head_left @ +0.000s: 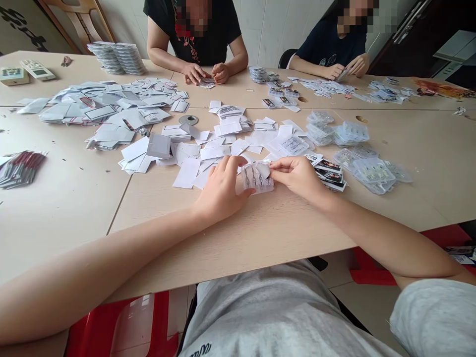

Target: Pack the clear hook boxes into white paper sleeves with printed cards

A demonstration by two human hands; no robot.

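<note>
A small clear plastic case (257,179) with several dark metal pieces inside rests near the table's front edge. My left hand (225,191) grips its left side, thumb along the bottom and fingers over the top. At the upper right corner of the case, my right hand (297,176) pinches a small white slip (262,170) that lies over part of it. White cards (188,172) are scattered just beyond and to the left. A stack of black-and-white printed cards (330,173) lies beside my right wrist.
Clear cases (374,171) are piled at the right. A large heap of white packets (100,111) spreads over the left, near a grey tape roll (188,120). Two people (201,49) work with their hands across the table (159,248). Stacked packets (117,57) stand at the back left.
</note>
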